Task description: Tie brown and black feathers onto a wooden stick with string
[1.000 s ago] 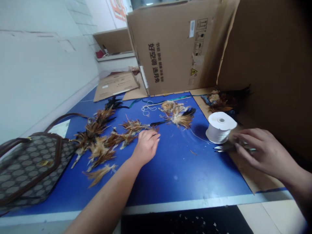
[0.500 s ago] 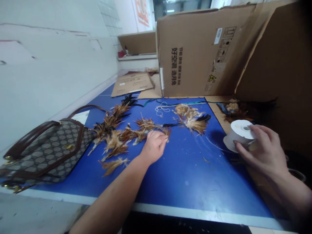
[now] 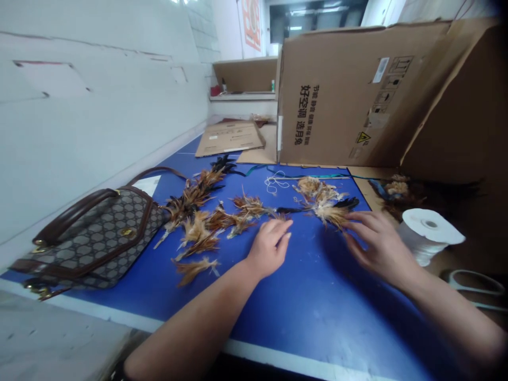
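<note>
A chain of brown and tan feather bunches (image 3: pixel 246 206) lies across the blue tabletop (image 3: pixel 313 312). My left hand (image 3: pixel 270 248) is beside its right end, fingers curled and the thumb a little apart, with nothing visible between them. My right hand (image 3: pixel 381 246) hovers above the table with fingers stretched and thumb apart. Its fingertips are close to a pale feather bunch (image 3: pixel 329 211) with black feathers; whether they touch it I cannot tell. A white spool (image 3: pixel 424 238) of thin cord stands to the right, beyond that hand.
A patterned handbag (image 3: pixel 130 227) lies at the left. Loose white string (image 3: pixel 277 182) and a green ribbon (image 3: pixel 325 175) lie further back. A large cardboard box (image 3: pixel 337 106) closes off the rear right. White-handled scissors (image 3: pixel 476 283) lie near the right edge.
My right hand has let go of the white spool and moved left towards the pale feather bunch. My left hand's pinch on the small feathers has loosened. The view has shifted slightly.
</note>
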Motion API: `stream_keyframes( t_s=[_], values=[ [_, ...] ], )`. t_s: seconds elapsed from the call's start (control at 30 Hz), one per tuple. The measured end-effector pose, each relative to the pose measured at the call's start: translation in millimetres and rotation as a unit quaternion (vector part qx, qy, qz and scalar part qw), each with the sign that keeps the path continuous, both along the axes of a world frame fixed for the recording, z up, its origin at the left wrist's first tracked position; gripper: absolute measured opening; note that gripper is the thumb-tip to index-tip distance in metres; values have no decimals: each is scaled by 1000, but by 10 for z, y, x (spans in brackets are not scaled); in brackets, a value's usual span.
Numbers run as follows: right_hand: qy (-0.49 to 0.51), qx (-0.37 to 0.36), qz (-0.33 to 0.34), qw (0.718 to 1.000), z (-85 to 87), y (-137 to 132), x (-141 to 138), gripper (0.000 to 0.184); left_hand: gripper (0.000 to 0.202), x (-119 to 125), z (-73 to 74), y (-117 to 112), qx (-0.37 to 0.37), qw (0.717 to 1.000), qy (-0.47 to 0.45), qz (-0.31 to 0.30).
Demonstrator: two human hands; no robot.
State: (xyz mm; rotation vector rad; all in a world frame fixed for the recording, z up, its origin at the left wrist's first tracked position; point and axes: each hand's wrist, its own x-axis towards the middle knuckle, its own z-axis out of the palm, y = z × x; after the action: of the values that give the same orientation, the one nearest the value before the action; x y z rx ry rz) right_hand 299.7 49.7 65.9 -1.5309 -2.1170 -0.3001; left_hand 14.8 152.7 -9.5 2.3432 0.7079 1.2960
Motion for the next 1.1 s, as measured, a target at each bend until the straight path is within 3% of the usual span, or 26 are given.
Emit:
stream_keyframes(
  t_s=[0.17,0.27,0.43,0.6,0.73,0.87,0.97,1.1],
  values=[
    [-35,-94,28,995,-234,744,-310,24,34,34,-3,-33,37,998,17,-41],
    [-23,-131,-16,991,-343,1116,-428,25,34,44,14,-35,60,996,34,-60],
    [14,-135,-92,986,-418,1687,-486,27,33,71,50,-33,102,990,42,-85],
    [98,-163,-133,973,-476,2072,-450,17,33,62,83,-35,114,990,25,-83],
    [211,-171,-107,956,-438,2056,-425,37,31,20,65,10,62,997,-12,-54],
    [309,-183,-38,932,-282,1732,-507,51,23,18,4,88,-88,987,-131,-5],
    [418,-237,35,876,-169,1401,-677,44,19,62,-16,118,-205,954,-216,21],
    [445,-289,71,845,-109,1050,-922,38,33,127,3,100,-342,892,-293,-43]
  ],
)
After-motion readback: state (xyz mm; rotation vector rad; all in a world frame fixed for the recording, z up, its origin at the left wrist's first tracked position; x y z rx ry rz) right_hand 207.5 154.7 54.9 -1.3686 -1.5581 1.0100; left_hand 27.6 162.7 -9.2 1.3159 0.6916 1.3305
